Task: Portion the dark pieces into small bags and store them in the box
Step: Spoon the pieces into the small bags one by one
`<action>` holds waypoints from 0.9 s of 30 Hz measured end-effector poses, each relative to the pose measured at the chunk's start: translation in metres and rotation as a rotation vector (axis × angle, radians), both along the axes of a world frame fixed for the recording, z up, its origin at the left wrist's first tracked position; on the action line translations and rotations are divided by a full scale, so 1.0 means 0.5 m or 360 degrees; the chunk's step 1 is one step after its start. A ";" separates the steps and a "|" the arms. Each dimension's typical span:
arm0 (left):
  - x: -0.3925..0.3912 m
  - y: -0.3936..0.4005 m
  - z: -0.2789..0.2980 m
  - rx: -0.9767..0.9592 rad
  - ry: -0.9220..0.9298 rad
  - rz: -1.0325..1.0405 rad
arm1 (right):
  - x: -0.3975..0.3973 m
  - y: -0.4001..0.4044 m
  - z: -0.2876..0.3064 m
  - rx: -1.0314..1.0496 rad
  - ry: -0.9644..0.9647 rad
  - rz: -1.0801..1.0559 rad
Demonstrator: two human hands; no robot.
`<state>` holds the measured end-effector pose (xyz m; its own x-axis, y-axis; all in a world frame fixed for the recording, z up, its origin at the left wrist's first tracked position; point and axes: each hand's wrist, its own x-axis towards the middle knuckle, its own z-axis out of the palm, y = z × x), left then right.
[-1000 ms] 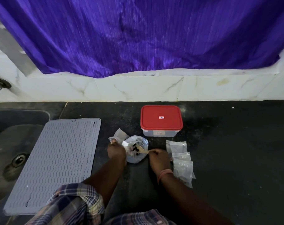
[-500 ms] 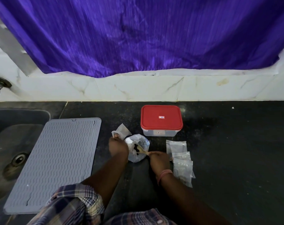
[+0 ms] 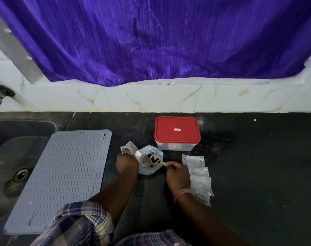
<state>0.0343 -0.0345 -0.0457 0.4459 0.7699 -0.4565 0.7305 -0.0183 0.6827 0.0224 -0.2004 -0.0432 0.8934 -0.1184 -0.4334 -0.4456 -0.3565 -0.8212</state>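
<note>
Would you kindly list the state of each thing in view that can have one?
Box: shut, red lid on.
Large bag: open, dark pieces inside.
Spoon: loaded with dark pieces, over the large bag.
Small bag: held up by the left hand.
Right hand: grips the spoon handle.
Small bags: lying flat on the counter.

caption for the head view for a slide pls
Right hand lifts a wooden spoon of dark pieces from a plastic bag; left hand holds a small bag.

home kitchen, sink [image 3: 18, 157], stone countertop [image 3: 257, 166]
</note>
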 end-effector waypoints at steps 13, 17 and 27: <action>-0.025 0.020 0.045 0.0538 -0.0439 -0.0242 | 0.008 0.016 0.062 0.0080 -0.0407 0.0043; -0.029 0.017 0.040 0.0496 -0.0620 -0.0324 | 0.017 0.046 0.089 0.0050 -0.0518 0.0164; -0.056 0.011 0.032 0.0653 -0.0569 -0.0638 | 0.019 0.079 0.101 -0.0521 -0.0800 0.0522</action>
